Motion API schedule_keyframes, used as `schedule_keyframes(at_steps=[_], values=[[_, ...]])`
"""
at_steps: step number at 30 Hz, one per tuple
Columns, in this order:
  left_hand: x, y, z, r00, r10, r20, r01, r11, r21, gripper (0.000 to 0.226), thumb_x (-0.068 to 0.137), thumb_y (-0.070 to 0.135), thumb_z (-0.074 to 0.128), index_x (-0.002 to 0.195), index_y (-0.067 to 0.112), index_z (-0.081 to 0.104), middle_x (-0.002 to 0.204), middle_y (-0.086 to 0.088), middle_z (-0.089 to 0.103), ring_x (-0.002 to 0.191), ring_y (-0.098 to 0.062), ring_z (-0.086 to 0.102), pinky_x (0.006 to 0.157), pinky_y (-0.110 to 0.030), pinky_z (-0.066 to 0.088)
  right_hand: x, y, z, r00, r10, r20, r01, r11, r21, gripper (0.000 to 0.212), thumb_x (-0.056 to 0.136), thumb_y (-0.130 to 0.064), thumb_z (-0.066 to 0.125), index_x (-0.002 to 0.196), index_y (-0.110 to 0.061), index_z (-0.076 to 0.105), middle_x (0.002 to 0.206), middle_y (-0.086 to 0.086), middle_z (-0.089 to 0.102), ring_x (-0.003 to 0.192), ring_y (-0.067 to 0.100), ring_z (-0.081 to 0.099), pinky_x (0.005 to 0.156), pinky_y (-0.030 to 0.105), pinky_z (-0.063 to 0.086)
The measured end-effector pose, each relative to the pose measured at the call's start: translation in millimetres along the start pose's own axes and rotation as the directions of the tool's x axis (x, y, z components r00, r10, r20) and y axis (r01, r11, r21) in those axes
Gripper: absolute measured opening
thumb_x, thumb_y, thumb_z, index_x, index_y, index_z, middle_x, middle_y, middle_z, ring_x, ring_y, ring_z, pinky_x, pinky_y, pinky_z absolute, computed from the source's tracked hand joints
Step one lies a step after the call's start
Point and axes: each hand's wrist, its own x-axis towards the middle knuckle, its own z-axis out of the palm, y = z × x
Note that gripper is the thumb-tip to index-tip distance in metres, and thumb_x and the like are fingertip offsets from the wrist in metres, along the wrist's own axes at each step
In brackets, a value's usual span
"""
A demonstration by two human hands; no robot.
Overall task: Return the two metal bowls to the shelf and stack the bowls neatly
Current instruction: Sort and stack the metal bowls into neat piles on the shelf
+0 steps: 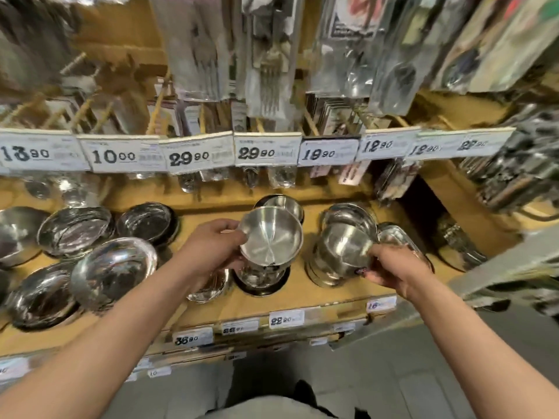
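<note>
My left hand (pixel 211 246) and right hand (pixel 393 267) each gripped a bowl (pixel 272 237), which I should lower level onto the stacks (pixel 263 276).

bowls (pixel 272 237): polished metal, mirror-glossy | shelf (pixel 302 294): matt, possibly wood

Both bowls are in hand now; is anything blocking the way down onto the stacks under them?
Nothing visible does. The left hand holds its bowl tilted right above a stack; the right hand holds the other bowl on a taller stack. The neighbouring bowls stand aside.
</note>
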Motion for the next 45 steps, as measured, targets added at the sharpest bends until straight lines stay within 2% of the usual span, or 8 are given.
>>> schedule_keyframes(at_steps=[3,10,23,27,30,33,38,45], values=[[9.5,0.1,30.7,0.998,-0.019,-0.055,0.018,1.000,-0.003,0.017,0.094,0.007,0.067,0.111,0.008,0.069,0.093,-0.015,0.077,0.075,-0.025,0.076,0.064,-0.031,0.064,24.1,-0.3,-8.5,0.998,-0.051,0.032,0.052,0.998,-0.028,0.010,0.094,-0.007,0.061,0.085,-0.010,0.065,0.054,0.001,0.067,0.043,0.009,0.061,0.040,0.020,0.051],[10.4,-1.5,81.7,0.986,-0.042,-0.164,0.029,0.996,-0.080,0.010,0.093,0.007,0.067,0.102,0.009,0.070,0.090,-0.014,0.078,0.079,-0.027,0.078,0.056,-0.025,0.061,47.2,0.3,-13.1,0.975,-0.112,0.190,0.136,0.984,-0.119,0.019,0.090,-0.012,0.074,0.108,-0.005,0.070,0.102,0.017,0.075,0.080,0.027,0.078,0.066,0.032,0.063],[25.7,-6.2,128.5,0.984,-0.046,-0.173,0.049,0.999,0.012,0.009,0.091,0.002,0.066,0.099,0.002,0.069,0.101,-0.018,0.074,0.070,-0.025,0.076,0.061,-0.031,0.064,61.4,19.7,-6.7,0.960,-0.197,0.201,0.243,0.940,-0.238,0.003,0.090,-0.013,0.072,0.090,-0.015,0.073,0.089,0.008,0.077,0.063,0.014,0.075,0.068,0.032,0.064],[39.2,-6.1,146.9,0.988,-0.048,-0.144,0.054,0.998,0.037,0.018,0.092,0.004,0.065,0.077,0.008,0.057,0.091,-0.011,0.068,0.073,-0.023,0.075,0.067,-0.033,0.065,60.3,23.0,-10.2,0.949,-0.250,0.194,0.301,0.902,-0.309,0.024,0.091,-0.029,0.072,0.070,-0.018,0.068,0.068,0.002,0.075,0.072,0.020,0.074,0.086,0.047,0.061],[47.5,-7.2,159.9,0.990,-0.054,-0.134,0.065,0.995,0.080,0.014,0.093,0.005,0.065,0.081,0.008,0.058,0.093,-0.015,0.066,0.075,-0.026,0.073,0.080,-0.040,0.063,56.8,20.5,-14.8,0.943,-0.260,0.209,0.310,0.914,-0.261,0.037,0.097,-0.042,0.061,0.072,-0.015,0.066,0.081,0.005,0.075,0.086,0.030,0.072,0.091,0.054,0.057],[51.3,-9.7,169.1,0.991,-0.060,-0.121,0.076,0.988,0.133,0.009,0.093,0.005,0.065,0.085,0.006,0.064,0.092,-0.012,0.067,0.067,-0.019,0.071,0.067,-0.034,0.065,59.3,16.7,-21.6,0.935,-0.303,0.182,0.339,0.917,-0.212,0.045,0.099,-0.049,0.052,0.074,-0.014,0.067,0.088,0.011,0.075,0.092,0.037,0.069,0.092,0.056,0.056],[55.8,-14.0,174.9,0.987,-0.058,-0.150,0.087,0.977,0.194,0.005,0.092,0.005,0.068,0.091,0.010,0.067,0.103,-0.012,0.069,0.076,-0.021,0.074,0.059,-0.028,0.063,58.2,8.6,-22.8,0.910,-0.317,0.268,0.348,0.934,-0.076,0.030,0.097,-0.054,0.052,0.089,-0.032,0.070,0.097,0.000,0.076,0.083,0.017,0.071,0.072,0.036,0.060],[58.8,-16.6,177.2,0.972,0.017,-0.233,0.041,0.969,0.242,0.025,0.091,0.004,0.068,0.072,0.015,0.057,0.088,-0.008,0.063,0.079,-0.023,0.069,0.072,-0.043,0.064,62.6,3.6,-16.8,0.873,-0.382,0.305,0.449,0.873,-0.193,0.011,0.091,-0.034,0.065,0.081,-0.031,0.069,0.092,-0.002,0.073,0.097,0.026,0.070,0.093,0.051,0.057]])
